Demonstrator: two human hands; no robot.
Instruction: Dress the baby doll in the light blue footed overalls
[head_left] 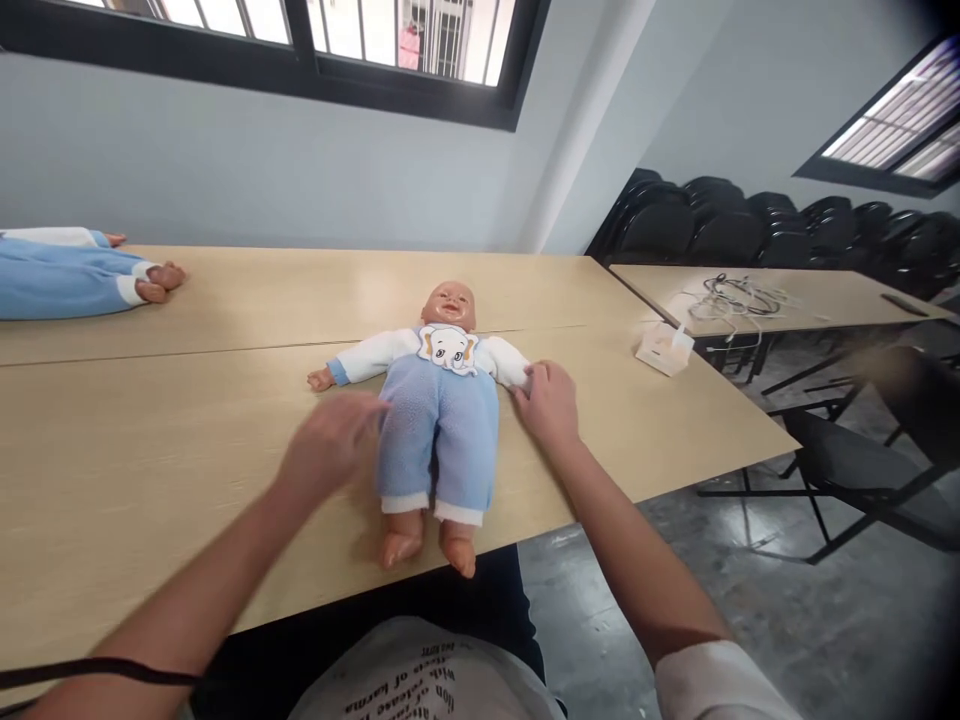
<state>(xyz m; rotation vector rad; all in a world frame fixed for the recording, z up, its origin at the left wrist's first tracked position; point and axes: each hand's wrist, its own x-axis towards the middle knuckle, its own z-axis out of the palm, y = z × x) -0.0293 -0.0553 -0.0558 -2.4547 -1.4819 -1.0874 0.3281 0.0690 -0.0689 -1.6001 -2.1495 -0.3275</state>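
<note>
A baby doll [439, 430] in blue trousers and white sleeves lies on its back on the table, head away from me. An elephant-face bib [448, 350] covers its chest. My right hand [551, 400] is closed around the end of the doll's sleeve on the right side, hiding the doll's hand there. Blurred by motion, my left hand [334, 440] is beside the doll's left-side trouser leg, fingertips at or near the cloth. Whether its fingers grip anything cannot be made out. The doll's other arm [360, 362] stretches out to the left.
A second doll [67, 275] in blue lies at the table's far left, partly out of view. A tissue box [665, 348] stands near the right edge of the table [187, 420]. Cables [739, 297] lie on another table, with a folding chair [877, 450] below and stacked chairs behind.
</note>
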